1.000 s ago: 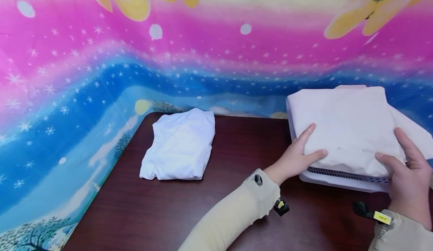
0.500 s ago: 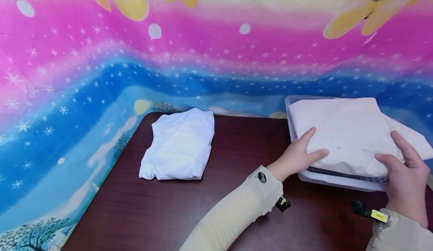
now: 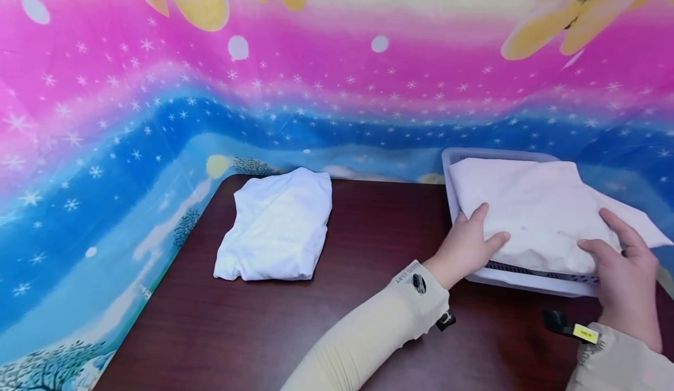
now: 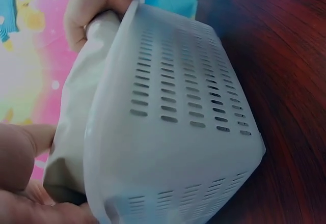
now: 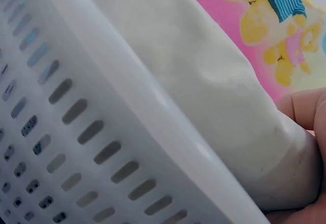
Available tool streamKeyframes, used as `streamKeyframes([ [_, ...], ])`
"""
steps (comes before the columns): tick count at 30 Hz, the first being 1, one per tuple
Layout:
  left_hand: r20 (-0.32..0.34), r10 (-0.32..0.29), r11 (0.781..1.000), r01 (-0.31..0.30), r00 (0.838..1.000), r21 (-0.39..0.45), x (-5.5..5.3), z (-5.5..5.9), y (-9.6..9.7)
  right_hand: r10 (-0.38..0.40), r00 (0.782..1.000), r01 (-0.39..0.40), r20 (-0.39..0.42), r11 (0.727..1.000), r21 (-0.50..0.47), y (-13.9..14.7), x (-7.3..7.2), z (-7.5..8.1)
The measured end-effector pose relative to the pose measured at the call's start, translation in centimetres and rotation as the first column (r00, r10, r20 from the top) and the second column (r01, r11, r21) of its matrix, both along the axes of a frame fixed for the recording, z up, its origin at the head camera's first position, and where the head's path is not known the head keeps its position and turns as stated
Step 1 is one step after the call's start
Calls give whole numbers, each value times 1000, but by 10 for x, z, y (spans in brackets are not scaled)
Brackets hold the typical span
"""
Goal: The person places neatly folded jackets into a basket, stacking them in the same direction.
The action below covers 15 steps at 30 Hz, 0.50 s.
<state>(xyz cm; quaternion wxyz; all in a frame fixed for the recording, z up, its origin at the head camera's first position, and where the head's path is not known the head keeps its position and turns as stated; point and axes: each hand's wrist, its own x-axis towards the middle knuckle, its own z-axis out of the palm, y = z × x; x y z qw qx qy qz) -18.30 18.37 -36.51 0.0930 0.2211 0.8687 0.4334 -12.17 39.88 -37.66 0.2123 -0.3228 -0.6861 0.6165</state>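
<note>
A folded white cloth [image 3: 532,209] lies over a white slotted plastic basket [image 3: 532,283] at the right of the table. My left hand [image 3: 468,242] grips the cloth's left side, its thumb on top and other fingers partly hidden. On the near right corner, my right hand [image 3: 629,274] holds the same cloth between thumb and fingers. The left wrist view shows the cloth [image 4: 76,112] bulging above the rim of the basket [image 4: 178,96]. In the right wrist view, fingers [image 5: 303,107] pinch the cloth's end. What lies inside the basket is mostly hidden.
Another folded white cloth [image 3: 279,224] lies flat on the left part of the dark wooden table [image 3: 221,332]. A printed pink and blue curtain [image 3: 337,86] hangs behind and along the left side. A white flap [image 3: 632,215] sticks out past the basket's right.
The cloth has come down into the basket, its far edge dropping so the basket's back rim shows. Both hands keep their hold and have shifted slightly. The left-hand cloth has stayed put.
</note>
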Motion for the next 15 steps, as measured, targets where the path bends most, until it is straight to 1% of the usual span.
streamKeyframes([
  [2, -23, 23, 999, -23, 999, -22, 3, 1, 2, 19, 997, -25, 77, 996, 85, 1, 0, 0],
  [4, -50, 36, 999, -37, 998, -34, 6, 0, 4, 27, 992, -45, 121, 987, 155, 3, -1, -1],
  [6, -80, 41, 998, -45, 996, -48, 8, 0, 4, 26, 990, -52, 141, 981, 187, 3, -2, -1],
  [9, -149, 49, 995, -61, 988, -77, 9, -1, 4, 19, 987, -54, 160, 976, 212, 3, -3, 0],
  [11, -206, 53, 992, -75, 977, -100, 10, -3, 3, 15, 986, -52, 167, 974, 222, 2, -4, 1],
  [13, -280, 50, 987, -90, 959, -131, 11, -5, 1, 12, 982, -57, 187, 970, 237, 3, -4, 1],
  [15, -345, 31, 982, -93, 938, -166, 11, -7, 0, 13, 978, -70, 210, 961, 267, 3, -4, 1],
])
